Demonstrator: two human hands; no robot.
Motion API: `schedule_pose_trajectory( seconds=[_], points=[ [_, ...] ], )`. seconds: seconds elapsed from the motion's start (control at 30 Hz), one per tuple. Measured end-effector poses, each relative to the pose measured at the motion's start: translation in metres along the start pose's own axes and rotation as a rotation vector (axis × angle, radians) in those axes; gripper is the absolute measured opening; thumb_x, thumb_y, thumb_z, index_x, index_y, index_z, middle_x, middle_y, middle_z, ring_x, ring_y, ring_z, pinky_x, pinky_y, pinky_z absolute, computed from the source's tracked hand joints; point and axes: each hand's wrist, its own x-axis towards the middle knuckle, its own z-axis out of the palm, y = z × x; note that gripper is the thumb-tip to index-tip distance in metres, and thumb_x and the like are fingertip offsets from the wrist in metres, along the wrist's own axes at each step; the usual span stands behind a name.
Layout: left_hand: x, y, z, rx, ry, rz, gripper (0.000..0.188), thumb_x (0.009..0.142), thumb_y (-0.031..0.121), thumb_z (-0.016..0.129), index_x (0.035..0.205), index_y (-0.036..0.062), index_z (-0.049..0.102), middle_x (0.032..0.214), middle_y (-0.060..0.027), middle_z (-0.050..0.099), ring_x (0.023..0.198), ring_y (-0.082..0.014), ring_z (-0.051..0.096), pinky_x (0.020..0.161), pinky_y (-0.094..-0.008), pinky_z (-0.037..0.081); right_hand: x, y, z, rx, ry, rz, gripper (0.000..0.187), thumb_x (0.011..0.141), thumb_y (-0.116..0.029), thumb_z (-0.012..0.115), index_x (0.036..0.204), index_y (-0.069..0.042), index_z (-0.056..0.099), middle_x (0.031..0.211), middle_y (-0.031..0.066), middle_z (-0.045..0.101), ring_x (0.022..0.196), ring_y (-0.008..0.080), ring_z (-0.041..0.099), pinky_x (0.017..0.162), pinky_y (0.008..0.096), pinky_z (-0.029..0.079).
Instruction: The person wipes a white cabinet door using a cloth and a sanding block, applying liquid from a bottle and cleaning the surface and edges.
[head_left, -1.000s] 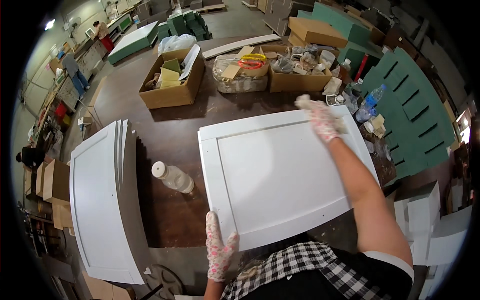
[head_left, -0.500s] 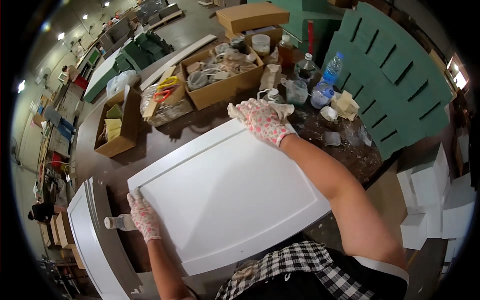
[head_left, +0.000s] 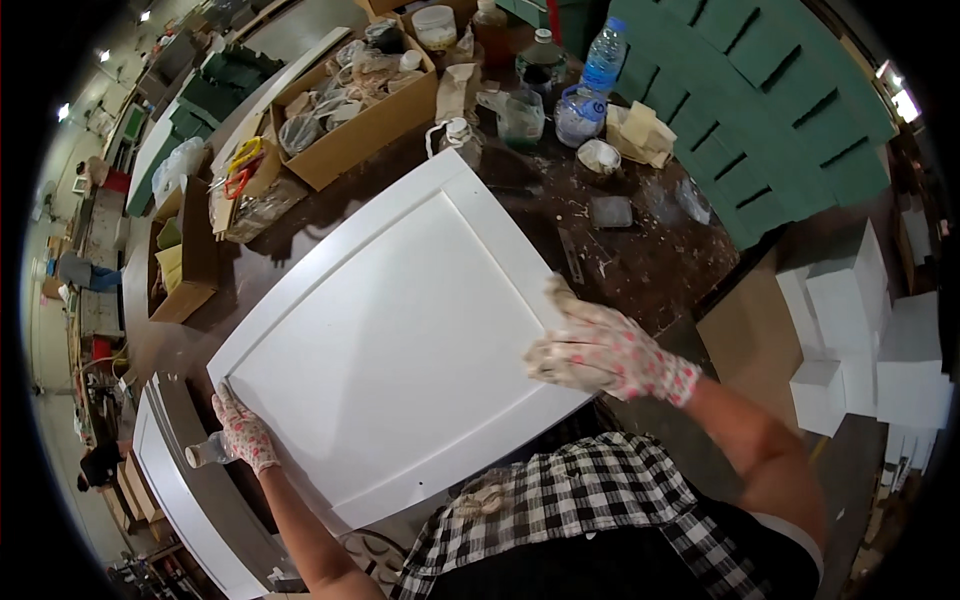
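A white panel (head_left: pixel 390 330) with a raised frame border, like a cabinet door, lies on the dark table in front of me. My left hand (head_left: pixel 243 430), in a white glove with pink dots, grips its left edge. At the panel's right edge is my right hand (head_left: pixel 610 350), gloved the same way, slightly blurred. It is closed on a whitish rag (head_left: pixel 555 365) that touches the panel's border. Next to my left hand lies a small clear bottle (head_left: pixel 206 451), partly hidden by the glove.
Beyond the panel stand a cardboard box (head_left: pixel 360 140) of bagged items, a smaller box (head_left: pixel 190 260), scissors (head_left: pixel 240 170), a plastic bottle (head_left: pixel 605 58) and jars. Slotted green boards (head_left: pixel 760 110) rise at the right. Another white panel (head_left: pixel 180 490) stands at the left. White foam blocks (head_left: pixel 845 300) lie lower right.
My right hand has swept from the panel's far edge down its right side toward me, with the rag. My left hand stays at the left edge. The whole view has shifted.
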Motion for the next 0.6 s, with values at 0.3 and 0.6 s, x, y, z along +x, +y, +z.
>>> schedule_pose_trajectory(
  seconds=[0.3,0.6],
  points=[
    [-0.002,-0.008,-0.009,-0.219,0.241,0.205,0.038,0.099,0.015,0.046,0.135,0.0078,0.052,0.144,-0.0168,0.043,0.129,-0.0324,0.045,0.106,-0.0373,0.039,-0.069,0.022,-0.018,-0.128,0.922,0.374,0.041,0.094,-0.018,0.055,0.129,0.003,0.052,0.125,0.0176,0.059,0.113,0.0264,0.059,0.097,0.0347,0.045],
    [-0.127,0.26,-0.106,-1.89,-0.78,0.537,0.084,0.087,0.025,0.065,0.153,0.0115,0.014,0.154,-0.0104,0.025,0.14,-0.03,0.03,0.11,-0.0462,0.036,0.095,-0.062,0.049,0.153,0.384,-0.484,0.053,0.096,-0.027,0.053,0.142,-0.005,0.037,0.118,0.0089,0.062,0.1,0.02,0.062,0.087,0.0342,0.052]
  ],
)
